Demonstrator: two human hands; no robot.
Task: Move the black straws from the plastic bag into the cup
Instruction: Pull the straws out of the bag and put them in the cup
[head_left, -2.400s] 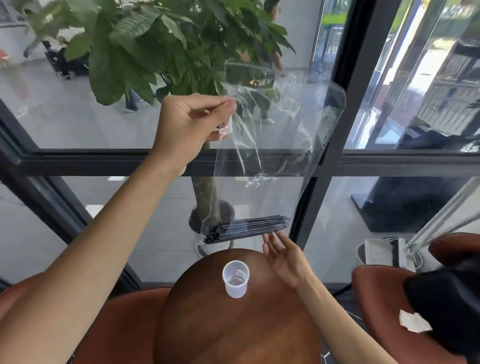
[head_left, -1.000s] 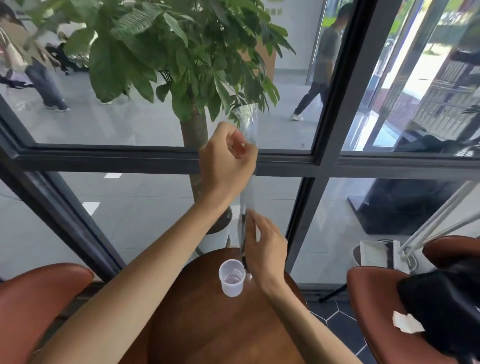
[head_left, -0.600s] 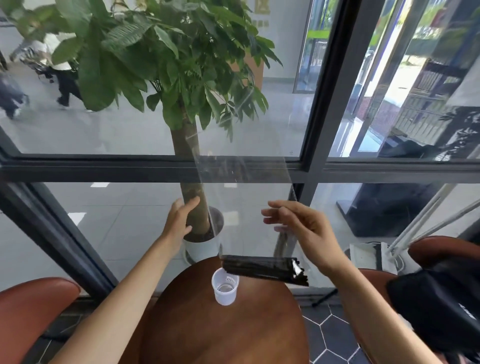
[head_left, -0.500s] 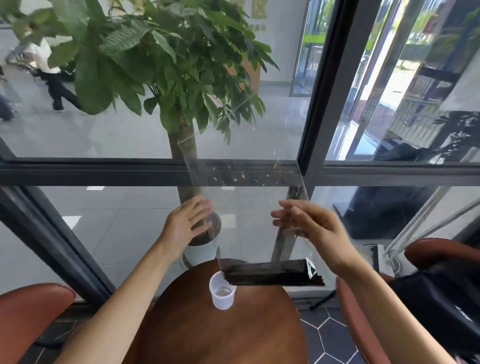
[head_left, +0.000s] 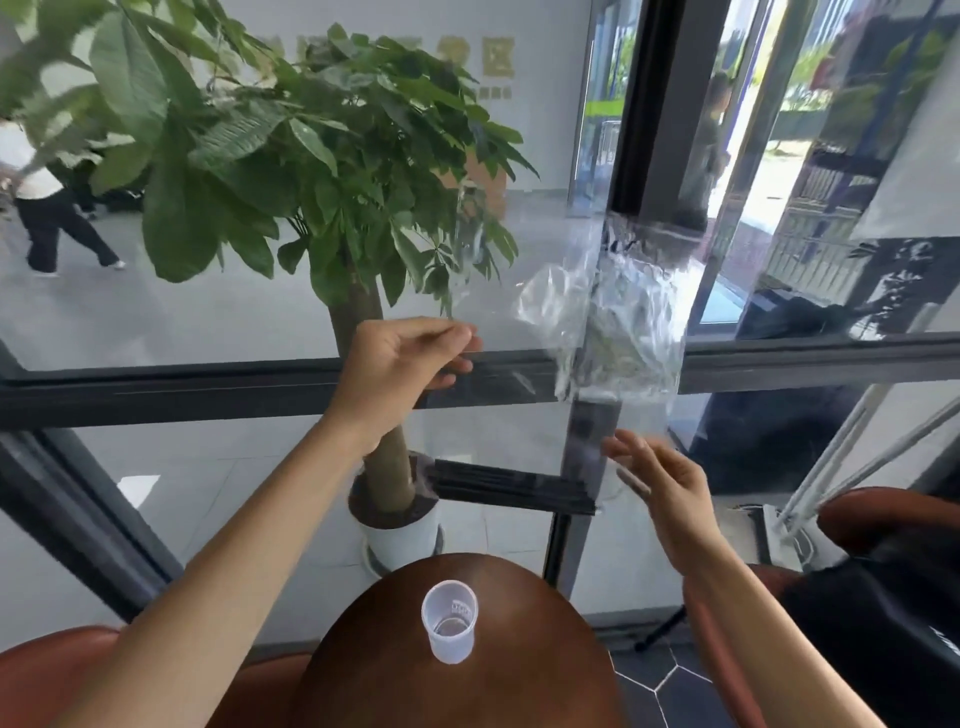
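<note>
Nearest the viewer, at six o'clock, a round brown wooden worktop (head_left: 467, 691) carries a clear plastic cup (head_left: 449, 629), which stands upright near the far edge and holds no straws. Brown padded seats (head_left: 47, 670) show at seven o'clock and at four o'clock, the right one partly covered by something black.

Above and beyond the cup, at about the middle of the view, the bundle of black straws (head_left: 511, 487) lies level inside the bottom of a clear plastic bag (head_left: 613, 322), which is held up in the air. At three o'clock from the straws, the right hand (head_left: 660, 480) is open, its fingers straight and spread beside the bag's lower right edge; whether it touches the film cannot be told. At eleven o'clock from the straws, the left hand (head_left: 402, 364) pinches the bag's left edge between thumb and curled fingers. The bag's upper part is crumpled toward one o'clock.

Farther off, behind a dark-framed window (head_left: 208, 384), a potted tree (head_left: 322, 171) with broad green leaves stands in a white pot, and people walk at ten o'clock.
</note>
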